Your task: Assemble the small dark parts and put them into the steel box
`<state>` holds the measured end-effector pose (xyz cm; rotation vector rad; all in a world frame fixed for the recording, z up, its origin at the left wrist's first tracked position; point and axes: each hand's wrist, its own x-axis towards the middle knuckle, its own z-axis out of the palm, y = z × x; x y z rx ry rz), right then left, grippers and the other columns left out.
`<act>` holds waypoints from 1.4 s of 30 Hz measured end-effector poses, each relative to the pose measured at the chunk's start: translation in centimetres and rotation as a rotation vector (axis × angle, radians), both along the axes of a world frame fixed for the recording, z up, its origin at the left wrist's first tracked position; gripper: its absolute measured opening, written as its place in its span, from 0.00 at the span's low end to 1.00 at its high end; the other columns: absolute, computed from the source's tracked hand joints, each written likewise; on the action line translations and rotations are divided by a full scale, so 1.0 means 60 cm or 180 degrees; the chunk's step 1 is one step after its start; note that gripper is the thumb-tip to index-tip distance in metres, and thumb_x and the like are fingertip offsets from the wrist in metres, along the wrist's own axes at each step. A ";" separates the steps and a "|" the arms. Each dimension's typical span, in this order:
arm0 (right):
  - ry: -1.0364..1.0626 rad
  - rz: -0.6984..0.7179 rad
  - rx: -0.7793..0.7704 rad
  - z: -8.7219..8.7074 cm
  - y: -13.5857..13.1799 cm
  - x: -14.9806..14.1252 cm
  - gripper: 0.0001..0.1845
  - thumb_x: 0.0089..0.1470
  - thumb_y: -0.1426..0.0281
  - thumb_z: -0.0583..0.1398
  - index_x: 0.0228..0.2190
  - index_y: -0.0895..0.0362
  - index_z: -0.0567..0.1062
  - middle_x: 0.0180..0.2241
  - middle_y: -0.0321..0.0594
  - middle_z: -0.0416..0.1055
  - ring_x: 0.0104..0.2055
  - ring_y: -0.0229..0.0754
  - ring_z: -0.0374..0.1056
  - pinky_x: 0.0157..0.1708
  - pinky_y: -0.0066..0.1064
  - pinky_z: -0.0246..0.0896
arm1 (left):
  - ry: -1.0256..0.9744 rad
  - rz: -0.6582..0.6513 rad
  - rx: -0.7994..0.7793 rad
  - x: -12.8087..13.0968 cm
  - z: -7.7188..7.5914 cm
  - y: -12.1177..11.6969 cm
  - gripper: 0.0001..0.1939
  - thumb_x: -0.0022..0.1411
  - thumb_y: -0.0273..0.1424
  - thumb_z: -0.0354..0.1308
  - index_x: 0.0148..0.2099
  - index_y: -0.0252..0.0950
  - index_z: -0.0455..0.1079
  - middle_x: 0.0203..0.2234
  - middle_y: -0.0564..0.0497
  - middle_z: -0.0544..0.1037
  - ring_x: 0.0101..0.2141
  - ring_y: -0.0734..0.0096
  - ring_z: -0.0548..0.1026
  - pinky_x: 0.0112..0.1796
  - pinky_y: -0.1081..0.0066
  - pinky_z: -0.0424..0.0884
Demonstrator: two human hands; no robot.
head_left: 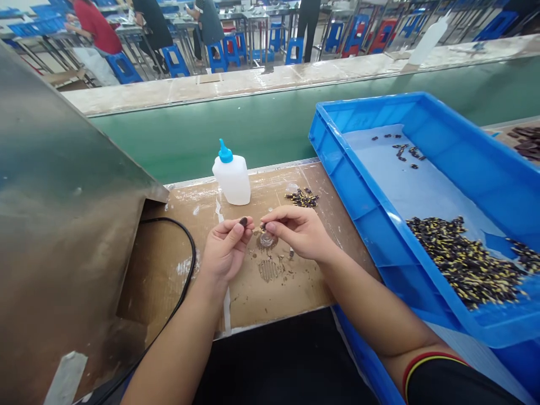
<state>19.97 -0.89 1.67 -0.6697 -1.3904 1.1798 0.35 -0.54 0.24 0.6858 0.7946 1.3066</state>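
Note:
My left hand pinches a small dark oval piece between thumb and forefinger. My right hand pinches a tiny part at its fingertips, just above a small glass dish holding a little liquid. The two hands are close together but apart. Beyond them stand a white squeeze bottle with a blue nozzle and a small heap of dark-and-yellow parts. These lie on a stained cardboard-covered bench.
A blue plastic tray to the right holds a large heap of dark-and-yellow parts. A metal hood and black cable lie left. A green belt runs behind the bench. Several people sit at tables beyond.

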 end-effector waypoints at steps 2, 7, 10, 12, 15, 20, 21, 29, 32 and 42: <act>0.0007 0.0022 -0.0089 0.000 -0.001 -0.002 0.11 0.63 0.62 0.74 0.43 0.54 0.87 0.36 0.39 0.83 0.32 0.38 0.78 0.32 0.29 0.79 | 0.0015 -0.0031 0.0026 0.001 0.000 -0.001 0.18 0.42 0.39 0.87 0.32 0.41 0.83 0.36 0.50 0.88 0.34 0.76 0.84 0.38 0.80 0.81; -0.0312 -0.0372 0.0453 0.000 -0.004 -0.003 0.11 0.64 0.65 0.73 0.47 0.50 0.87 0.44 0.40 0.85 0.41 0.43 0.82 0.40 0.33 0.83 | 0.0015 -0.0060 0.0091 0.004 0.002 -0.005 0.18 0.43 0.40 0.86 0.32 0.43 0.84 0.36 0.50 0.88 0.34 0.74 0.84 0.38 0.78 0.82; -0.0775 -0.0798 0.1106 0.002 -0.006 -0.004 0.08 0.67 0.68 0.70 0.48 0.47 0.87 0.43 0.37 0.85 0.41 0.43 0.82 0.42 0.35 0.82 | 0.0074 0.0013 0.0110 0.006 0.002 -0.006 0.18 0.43 0.41 0.86 0.32 0.44 0.84 0.37 0.51 0.88 0.36 0.72 0.84 0.39 0.75 0.83; -0.0925 -0.0938 0.1411 0.003 -0.007 -0.004 0.08 0.68 0.68 0.70 0.47 0.47 0.87 0.43 0.36 0.86 0.41 0.43 0.82 0.43 0.37 0.82 | 0.0118 0.0057 0.0129 0.006 0.000 -0.007 0.18 0.43 0.41 0.86 0.32 0.45 0.84 0.37 0.51 0.88 0.37 0.71 0.85 0.40 0.73 0.83; -0.1043 -0.1003 0.1526 0.002 -0.009 -0.006 0.05 0.68 0.67 0.70 0.46 0.48 0.86 0.42 0.36 0.86 0.40 0.43 0.83 0.41 0.36 0.81 | 0.0115 0.0086 0.0167 0.007 0.000 -0.008 0.18 0.42 0.41 0.86 0.32 0.45 0.84 0.37 0.51 0.88 0.37 0.71 0.85 0.42 0.73 0.83; -0.1040 -0.0997 0.1593 -0.001 -0.010 -0.007 0.05 0.68 0.69 0.70 0.45 0.49 0.85 0.42 0.37 0.86 0.40 0.43 0.83 0.41 0.36 0.80 | 0.0036 0.0075 0.0229 0.008 0.003 -0.010 0.17 0.43 0.39 0.86 0.32 0.45 0.84 0.36 0.52 0.88 0.38 0.73 0.85 0.43 0.75 0.82; -0.1035 -0.0973 0.1599 -0.002 -0.010 -0.008 0.05 0.68 0.70 0.70 0.45 0.49 0.85 0.42 0.37 0.85 0.40 0.44 0.83 0.41 0.37 0.80 | 0.0054 0.0082 0.0237 0.008 0.004 -0.011 0.17 0.43 0.39 0.86 0.32 0.45 0.84 0.36 0.52 0.88 0.38 0.72 0.85 0.43 0.75 0.82; -0.1065 -0.0959 0.1591 -0.002 -0.009 -0.008 0.04 0.69 0.69 0.69 0.44 0.49 0.86 0.42 0.37 0.85 0.41 0.45 0.83 0.42 0.38 0.81 | 0.0349 0.0104 0.0354 0.008 0.001 -0.010 0.18 0.45 0.43 0.85 0.33 0.43 0.83 0.39 0.49 0.88 0.41 0.65 0.86 0.47 0.66 0.83; -0.1058 -0.0960 0.1581 -0.003 -0.009 -0.008 0.05 0.68 0.69 0.70 0.45 0.48 0.86 0.43 0.36 0.85 0.42 0.45 0.83 0.42 0.38 0.81 | 0.0315 0.0116 0.0365 0.009 0.003 -0.012 0.17 0.45 0.41 0.85 0.33 0.43 0.83 0.39 0.49 0.88 0.41 0.65 0.86 0.46 0.66 0.83; -0.1023 -0.0959 0.1630 -0.006 -0.009 -0.008 0.08 0.68 0.71 0.70 0.46 0.47 0.86 0.43 0.36 0.85 0.42 0.44 0.83 0.42 0.38 0.81 | 0.0377 0.0152 0.0452 0.012 0.006 -0.012 0.17 0.46 0.42 0.85 0.33 0.42 0.83 0.39 0.48 0.88 0.40 0.64 0.85 0.46 0.65 0.83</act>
